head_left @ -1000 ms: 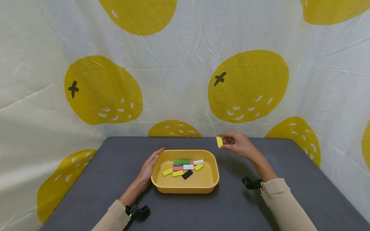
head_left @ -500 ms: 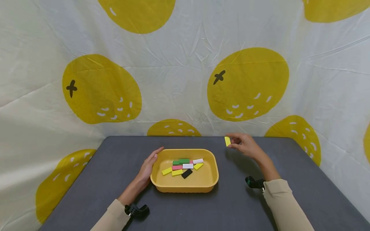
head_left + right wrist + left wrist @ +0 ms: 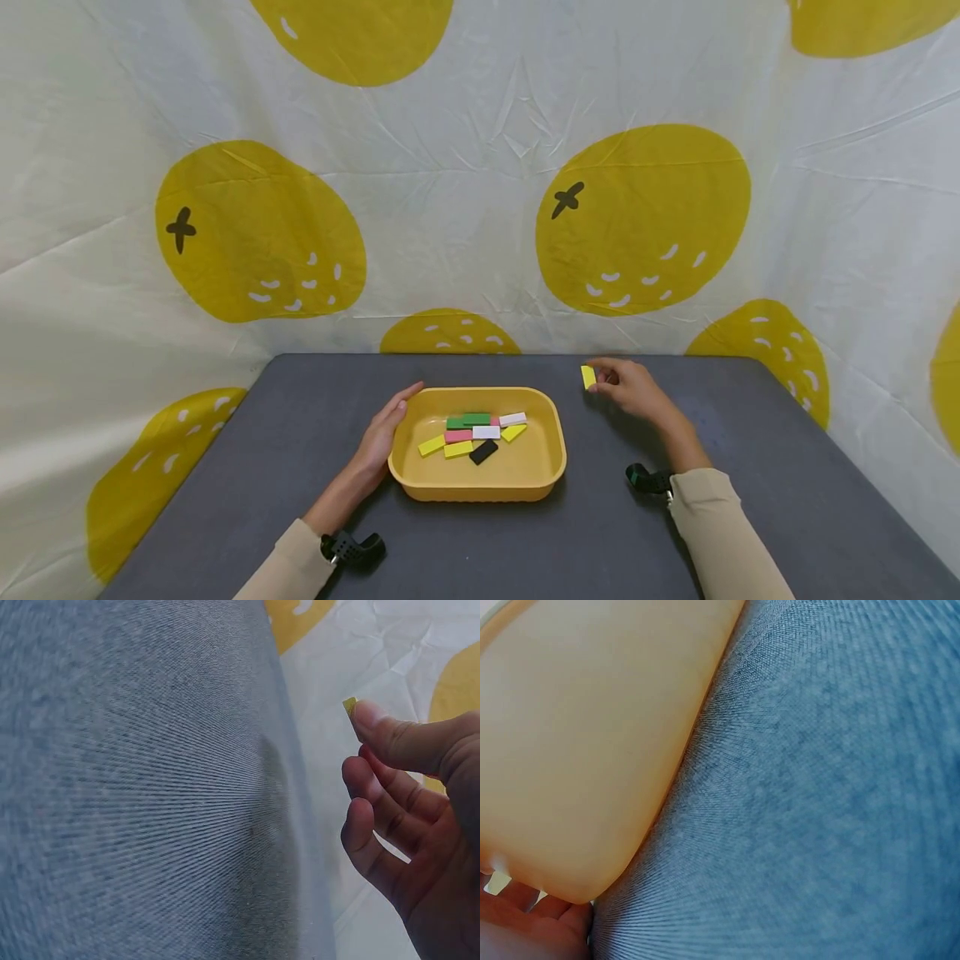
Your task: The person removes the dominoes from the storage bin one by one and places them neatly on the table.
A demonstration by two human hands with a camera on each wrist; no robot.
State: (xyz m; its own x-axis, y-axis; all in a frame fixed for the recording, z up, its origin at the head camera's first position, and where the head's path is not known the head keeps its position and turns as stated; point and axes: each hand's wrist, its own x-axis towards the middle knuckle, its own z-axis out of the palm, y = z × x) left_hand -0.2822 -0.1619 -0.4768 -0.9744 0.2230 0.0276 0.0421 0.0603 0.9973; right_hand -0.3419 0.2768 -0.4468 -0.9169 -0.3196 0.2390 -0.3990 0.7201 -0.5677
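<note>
Between thumb and fingertips my right hand (image 3: 632,390) pinches a yellow domino-like block (image 3: 588,377), upright, near the table's far edge. In the right wrist view only a small corner of that block (image 3: 349,706) shows past the thumb, and the other fingers are loosely bent. Against the left wall of a yellow plastic tub (image 3: 480,492) rests my left hand (image 3: 379,437), its fingers extended along the side. Several blocks lie inside the tub: yellow (image 3: 458,450), green (image 3: 476,419), pink (image 3: 458,436), white (image 3: 486,432) and a black one (image 3: 483,452).
The tub stands on a dark grey table (image 3: 300,433). Behind the far edge hangs a white cloth (image 3: 450,233) with large yellow fruit prints. A black wrist camera (image 3: 352,550) sits on the left wrist, another black wrist camera (image 3: 648,479) on the right.
My right hand first moved right with the yellow block, away from the tub, then came down a little closer to the table. The left hand and the tub have stayed in place.
</note>
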